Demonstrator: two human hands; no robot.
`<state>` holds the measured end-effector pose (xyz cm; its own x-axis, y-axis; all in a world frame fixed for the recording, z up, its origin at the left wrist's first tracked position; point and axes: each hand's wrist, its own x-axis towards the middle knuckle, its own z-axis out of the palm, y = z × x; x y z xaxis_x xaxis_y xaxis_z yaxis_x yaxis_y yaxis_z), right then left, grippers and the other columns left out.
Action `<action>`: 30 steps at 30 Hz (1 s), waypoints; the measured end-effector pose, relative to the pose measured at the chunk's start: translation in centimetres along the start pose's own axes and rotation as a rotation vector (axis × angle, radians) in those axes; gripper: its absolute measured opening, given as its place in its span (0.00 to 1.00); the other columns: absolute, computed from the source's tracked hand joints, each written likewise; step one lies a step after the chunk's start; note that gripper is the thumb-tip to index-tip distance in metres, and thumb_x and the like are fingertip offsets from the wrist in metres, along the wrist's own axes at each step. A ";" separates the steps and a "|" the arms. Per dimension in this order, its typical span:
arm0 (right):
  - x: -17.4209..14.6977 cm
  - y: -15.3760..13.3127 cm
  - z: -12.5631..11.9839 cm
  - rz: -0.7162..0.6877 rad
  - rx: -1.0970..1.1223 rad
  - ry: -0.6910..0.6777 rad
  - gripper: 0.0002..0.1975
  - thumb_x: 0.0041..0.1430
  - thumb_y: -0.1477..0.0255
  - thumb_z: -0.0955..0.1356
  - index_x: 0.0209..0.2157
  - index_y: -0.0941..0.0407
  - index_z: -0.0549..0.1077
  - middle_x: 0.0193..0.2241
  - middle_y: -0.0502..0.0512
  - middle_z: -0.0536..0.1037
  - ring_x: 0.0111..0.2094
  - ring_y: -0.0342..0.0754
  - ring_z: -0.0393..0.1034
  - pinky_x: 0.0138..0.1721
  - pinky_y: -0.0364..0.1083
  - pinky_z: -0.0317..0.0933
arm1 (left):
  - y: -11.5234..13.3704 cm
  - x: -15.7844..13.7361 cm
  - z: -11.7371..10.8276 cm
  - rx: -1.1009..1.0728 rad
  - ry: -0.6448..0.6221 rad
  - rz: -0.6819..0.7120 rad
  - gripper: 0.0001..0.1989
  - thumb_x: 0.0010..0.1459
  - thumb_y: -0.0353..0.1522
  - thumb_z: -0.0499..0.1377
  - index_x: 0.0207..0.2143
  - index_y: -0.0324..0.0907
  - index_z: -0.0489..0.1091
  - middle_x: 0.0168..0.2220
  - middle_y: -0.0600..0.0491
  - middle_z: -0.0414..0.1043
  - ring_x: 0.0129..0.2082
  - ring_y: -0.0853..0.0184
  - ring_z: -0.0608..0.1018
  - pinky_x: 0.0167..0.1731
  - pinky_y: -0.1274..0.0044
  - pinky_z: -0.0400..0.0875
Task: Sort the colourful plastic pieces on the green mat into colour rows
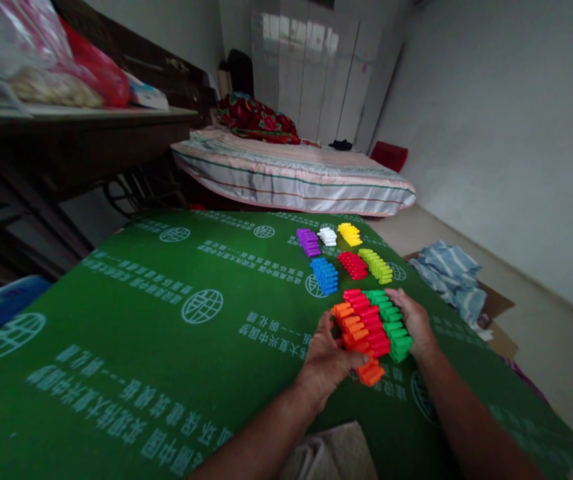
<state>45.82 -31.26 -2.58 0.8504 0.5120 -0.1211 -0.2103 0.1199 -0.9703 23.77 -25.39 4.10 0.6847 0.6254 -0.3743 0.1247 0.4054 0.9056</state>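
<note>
Rows of orange plastic tubes [355, 327], red tubes [377, 337] and green tubes [397, 333] lie side by side in one block on the green board [141, 347]. My left hand [323, 363] grips the block's left side, its thumb over the near orange tubes and its fingers along their outer edge. A small orange bunch [370, 372] sticks out below that thumb. Along the right side, my right hand [413, 323] presses its fingers against the green tubes; its palm side is partly hidden.
Beyond my hands stand small stacks of blue [324, 275], dark red [353, 265], lime [376, 265], purple [308, 242], white [327, 236] and yellow [350, 234] tubes. A bed [291, 173] is behind the board. Striped cloth [449, 277] lies right, a desk [91, 120] left.
</note>
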 end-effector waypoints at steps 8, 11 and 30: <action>-3.4 0.2 5.4 0.050 0.124 -0.016 0.17 0.41 0.59 0.74 0.31 0.56 0.80 0.31 0.52 0.82 0.35 0.49 0.74 0.38 0.46 0.65 | 0.9 0.1 -2.8 -0.133 0.056 0.018 0.35 0.38 0.28 0.67 0.52 0.47 0.62 0.51 0.50 0.73 0.41 0.61 0.78 0.34 0.71 0.77; -4.6 0.3 7.3 0.031 0.166 -0.039 0.15 0.39 0.62 0.75 0.29 0.56 0.80 0.29 0.51 0.82 0.32 0.47 0.74 0.36 0.44 0.65 | 1.1 0.1 -4.8 -0.111 0.050 0.012 0.32 0.39 0.32 0.66 0.50 0.46 0.63 0.51 0.49 0.72 0.39 0.61 0.78 0.30 0.71 0.77; -12.4 2.4 20.2 -0.080 -0.041 -0.307 0.14 0.44 0.63 0.72 0.33 0.55 0.78 0.34 0.54 0.81 0.39 0.51 0.74 0.46 0.50 0.65 | 3.8 0.0 -16.2 0.184 0.409 0.072 0.39 0.38 0.44 0.66 0.53 0.37 0.64 0.38 0.46 0.77 0.32 0.64 0.76 0.28 0.76 0.69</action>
<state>25.09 -20.18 0.86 0.6772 0.7356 0.0187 -0.1240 0.1392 -0.9825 12.64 -13.04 4.26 0.3610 0.8745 -0.3240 0.2380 0.2495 0.9387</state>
